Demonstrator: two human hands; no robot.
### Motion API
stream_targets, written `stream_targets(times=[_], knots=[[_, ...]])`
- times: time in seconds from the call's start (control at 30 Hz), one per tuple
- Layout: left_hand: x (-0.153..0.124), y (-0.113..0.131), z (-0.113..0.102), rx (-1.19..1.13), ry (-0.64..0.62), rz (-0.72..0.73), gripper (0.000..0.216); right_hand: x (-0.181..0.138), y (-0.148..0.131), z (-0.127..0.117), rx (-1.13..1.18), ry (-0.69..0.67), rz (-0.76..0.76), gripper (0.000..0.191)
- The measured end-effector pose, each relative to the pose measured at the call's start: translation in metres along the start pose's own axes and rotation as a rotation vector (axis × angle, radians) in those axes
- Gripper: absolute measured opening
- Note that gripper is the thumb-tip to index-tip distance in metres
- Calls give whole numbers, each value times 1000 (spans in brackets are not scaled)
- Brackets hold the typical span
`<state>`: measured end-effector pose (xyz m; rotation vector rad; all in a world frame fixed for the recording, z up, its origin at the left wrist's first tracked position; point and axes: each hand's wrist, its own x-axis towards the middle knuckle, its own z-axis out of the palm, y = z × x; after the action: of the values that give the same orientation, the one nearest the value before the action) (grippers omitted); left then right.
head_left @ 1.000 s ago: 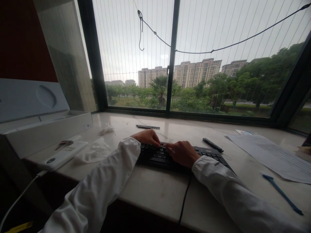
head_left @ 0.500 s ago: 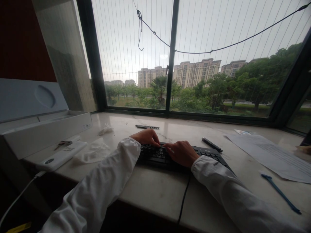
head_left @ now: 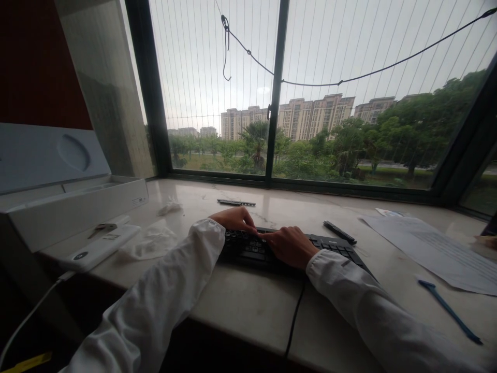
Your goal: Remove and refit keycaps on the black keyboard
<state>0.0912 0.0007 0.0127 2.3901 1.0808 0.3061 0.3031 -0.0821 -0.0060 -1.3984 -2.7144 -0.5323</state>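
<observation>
A black keyboard point(head_left: 254, 256) lies on the pale stone sill, its cable running off the front edge. Over its back edge comes my left hand point(head_left: 236, 218), fingers bent down and pressed together at the upper keys. My right hand point(head_left: 289, 246) rests on the middle of the keyboard, its index finger reaching left until the tips of both hands meet. The other right fingers are curled under. Whatever lies between the fingertips, if anything, is too small and dark to make out.
Behind the keyboard lies a thin black strip point(head_left: 236, 202); another dark bar point(head_left: 339, 232) is at its right. Printed paper point(head_left: 430, 248) and a blue slim tool point(head_left: 450, 311) are on the right. Left are crumpled tissue point(head_left: 151, 242), a white power bank point(head_left: 103, 248), keys and an open white box point(head_left: 81, 207).
The right index finger has straightened and moved slightly left, so its tip now meets the left fingertips. The keyboard stays in place.
</observation>
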Motion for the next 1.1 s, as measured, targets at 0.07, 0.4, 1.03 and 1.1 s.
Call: stream_targets(times=[0.07, 0.4, 1.03, 1.1], knots=[[1, -4, 1, -43, -14, -18, 36, -1, -1, -1, 12, -2, 1, 43], [25, -21, 17, -352, 28, -394, 56, 1, -6, -3, 89, -18, 33, 50], [0, -57, -9, 267, 505, -590, 28, 1, -9, -8, 40, 71, 118, 46], [-5, -64, -10, 341, 550, -633, 24, 1, -7, -8, 46, 94, 124, 45]])
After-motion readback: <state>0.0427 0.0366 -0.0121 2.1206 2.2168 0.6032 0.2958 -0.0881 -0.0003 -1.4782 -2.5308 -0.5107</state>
